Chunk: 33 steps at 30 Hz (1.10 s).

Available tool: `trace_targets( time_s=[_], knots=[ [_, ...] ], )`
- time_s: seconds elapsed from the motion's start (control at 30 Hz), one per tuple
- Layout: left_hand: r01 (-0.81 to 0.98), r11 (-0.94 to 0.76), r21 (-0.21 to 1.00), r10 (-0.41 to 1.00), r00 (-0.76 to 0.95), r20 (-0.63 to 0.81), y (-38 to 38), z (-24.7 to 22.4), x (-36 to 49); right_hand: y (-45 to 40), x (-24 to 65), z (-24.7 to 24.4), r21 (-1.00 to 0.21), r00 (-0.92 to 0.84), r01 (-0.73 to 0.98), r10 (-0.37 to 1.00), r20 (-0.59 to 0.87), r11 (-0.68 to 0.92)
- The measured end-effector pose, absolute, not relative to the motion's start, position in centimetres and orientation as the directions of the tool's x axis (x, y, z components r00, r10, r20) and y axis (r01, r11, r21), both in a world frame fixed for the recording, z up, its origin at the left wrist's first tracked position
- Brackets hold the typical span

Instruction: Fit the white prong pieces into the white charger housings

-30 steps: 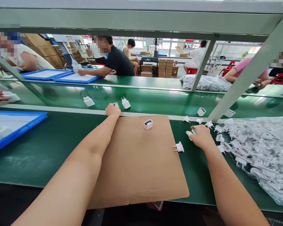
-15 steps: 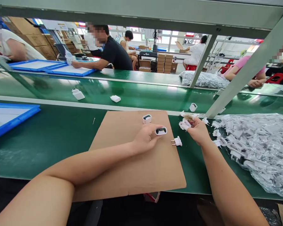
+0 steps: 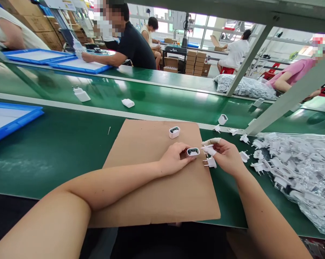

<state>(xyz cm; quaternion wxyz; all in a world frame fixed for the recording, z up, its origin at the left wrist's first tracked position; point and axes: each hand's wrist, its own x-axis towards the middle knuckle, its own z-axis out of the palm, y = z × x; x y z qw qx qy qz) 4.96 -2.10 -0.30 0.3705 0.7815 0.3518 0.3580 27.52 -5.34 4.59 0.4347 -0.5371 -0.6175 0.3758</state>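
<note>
My left hand (image 3: 175,157) is closed around a white charger housing (image 3: 193,152) whose open end shows the circuit inside. Close by on the right, my right hand (image 3: 225,154), with white covers on some fingertips, pinches a white plug cap with pins (image 3: 207,146). Below those fingers a loose plug cap (image 3: 211,163) lies at the cardboard's right edge. Another open charger housing (image 3: 174,132) stands on the cardboard sheet (image 3: 157,194), beyond my left hand. More plug caps (image 3: 244,156) are scattered right of my right hand.
A clear plastic bag of plug caps (image 3: 305,180) spreads over the right side. Beyond the white rail, several chargers (image 3: 81,94) lie on the green belt (image 3: 157,97). A blue-rimmed tray (image 3: 30,117) sits at left. A slanted metal post (image 3: 286,86) stands at right; co-workers sit beyond.
My right hand has come left from the scattered plug caps with one in its fingers, near the housing. My left hand still holds the housing. The view has shifted slightly.
</note>
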Motion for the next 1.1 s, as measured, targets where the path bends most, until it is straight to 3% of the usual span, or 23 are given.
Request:
trace_targets(
  time_s=[0.23,0.37,0.5,0.7,0.87,1.0,1.1],
  knots=[
    [0.268,-0.484,0.833,0.805,0.509,0.305,-2.0,-0.2,4.7,-5.9,26.7,5.3,-0.989,-0.079,0.115,0.991,-0.105,-0.095],
    [0.215,-0.547,0.809,0.728,0.6,0.333,-1.9,-0.3,4.5,-5.9,26.5,5.8,-0.988,-0.066,0.037,0.986,-0.151,-0.149],
    [0.245,-0.521,0.818,0.712,0.653,0.258,-1.9,-0.3,4.6,-5.8,26.6,5.9,-0.986,-0.114,-0.057,0.982,-0.148,-0.155],
    [0.373,-0.386,0.844,0.845,0.511,0.16,-2.1,0.4,4.3,-5.5,26.7,5.0,-0.992,0.038,0.059,0.993,-0.109,-0.111],
    [0.266,-0.339,0.902,0.796,0.593,0.124,-2.0,0.6,3.8,-5.1,26.4,4.5,-0.991,0.107,0.055,0.988,-0.112,-0.119],
    [0.259,-0.3,0.918,0.853,0.504,0.137,-2.0,0.4,4.4,-5.1,25.5,4.2,-0.994,0.112,0.028,0.988,-0.102,-0.106],
    [0.251,-0.273,0.929,0.872,0.472,0.129,-2.1,0.2,4.7,-5.5,24.9,4.0,-0.988,0.141,0.144,0.989,-0.035,-0.055]
  ],
)
